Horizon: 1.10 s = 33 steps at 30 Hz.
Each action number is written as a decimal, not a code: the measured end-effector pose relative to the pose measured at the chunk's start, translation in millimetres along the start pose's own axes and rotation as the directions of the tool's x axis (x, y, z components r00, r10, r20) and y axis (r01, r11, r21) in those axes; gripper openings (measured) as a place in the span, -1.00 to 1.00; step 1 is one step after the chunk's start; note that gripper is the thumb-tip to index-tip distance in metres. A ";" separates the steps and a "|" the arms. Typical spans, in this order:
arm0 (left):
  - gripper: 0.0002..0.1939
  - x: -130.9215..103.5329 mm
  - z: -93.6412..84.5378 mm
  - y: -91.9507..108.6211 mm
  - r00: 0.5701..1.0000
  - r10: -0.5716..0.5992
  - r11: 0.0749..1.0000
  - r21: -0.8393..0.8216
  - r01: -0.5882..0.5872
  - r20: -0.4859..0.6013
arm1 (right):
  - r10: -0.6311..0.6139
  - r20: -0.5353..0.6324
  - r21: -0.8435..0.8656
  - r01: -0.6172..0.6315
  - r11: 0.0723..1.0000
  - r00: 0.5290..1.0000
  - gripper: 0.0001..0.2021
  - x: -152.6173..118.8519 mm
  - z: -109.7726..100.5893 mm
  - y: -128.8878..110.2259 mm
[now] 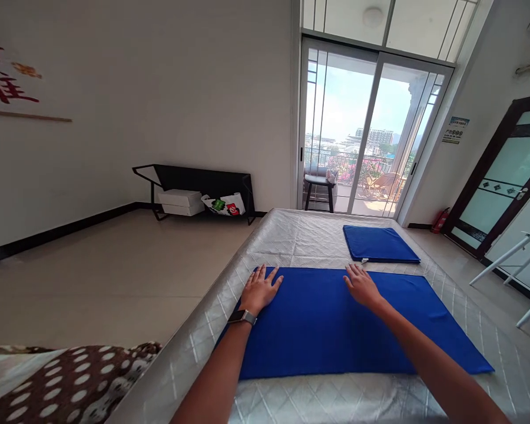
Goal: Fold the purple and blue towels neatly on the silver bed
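A blue cloth [318,330] lies spread flat across a quilted silvery mattress [287,229]. My left hand [259,290] rests on the cloth's far left corner, fingers stretched and slightly spread, with a watch on the wrist. On the far edge of the same cloth lies my right hand [362,284], palm down with its fingers extended. Neither hand grips anything. Beyond the right hand is a folded blue cloth [382,244] with a small white tag at its near edge.
A brown polka-dot blanket [77,377] lies at the lower left. Against the wall stands a black rack [203,176] with a white box [181,202] and a printed bag [225,204]. Sliding glass doors [371,129] are behind the mattress. White table legs [507,262] stand at right.
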<state>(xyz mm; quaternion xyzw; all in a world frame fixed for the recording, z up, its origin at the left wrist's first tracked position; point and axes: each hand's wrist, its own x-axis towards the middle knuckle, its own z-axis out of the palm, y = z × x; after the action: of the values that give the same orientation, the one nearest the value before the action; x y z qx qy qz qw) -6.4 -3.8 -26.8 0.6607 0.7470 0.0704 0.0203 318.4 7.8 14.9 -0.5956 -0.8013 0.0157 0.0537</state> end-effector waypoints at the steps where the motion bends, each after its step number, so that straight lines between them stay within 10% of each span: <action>1: -0.35 0.2 0.4 -0.4 1.000 0.002 1.000 0.004 -0.002 -0.001 | -0.080 0.022 0.054 0.078 0.995 0.997 -0.43 3.9 5.8 -22.1; 7: -0.36 2.6 5.7 -4.6 1.000 0.013 1.000 0.006 -0.012 -0.015 | -0.207 0.125 0.168 0.185 0.968 0.970 -0.40 4.5 28.2 -55.9; 14: -0.35 5.3 10.5 -7.4 0.999 0.018 1.000 0.005 -0.018 -0.033 | 0.105 0.117 -0.019 -0.104 0.994 0.988 -0.42 -23.3 12.4 80.0; 22: -0.33 3.8 11.2 -7.0 0.999 -0.007 1.000 -0.026 0.006 -0.035 | 0.498 0.083 -0.108 -0.489 0.866 0.863 -0.37 -60.5 -8.0 209.6; 28: -0.32 3.4 8.3 -5.5 0.999 -0.019 1.000 -0.015 0.019 -0.026 | 0.563 -0.035 -0.222 -0.556 0.801 0.826 -0.42 -61.1 -12.3 199.2; 33: -0.33 1.9 5.8 -2.2 0.999 -0.033 0.999 -0.029 0.032 -0.025 | 0.371 -0.151 -0.236 -0.397 0.887 0.917 -0.45 -35.8 -9.2 118.6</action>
<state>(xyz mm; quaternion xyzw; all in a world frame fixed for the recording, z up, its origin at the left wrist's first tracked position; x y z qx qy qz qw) -8.1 -1.7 -32.8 0.6473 0.7567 0.0890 0.0215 442.5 7.6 11.0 -0.7442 -0.6587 -0.1103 0.0109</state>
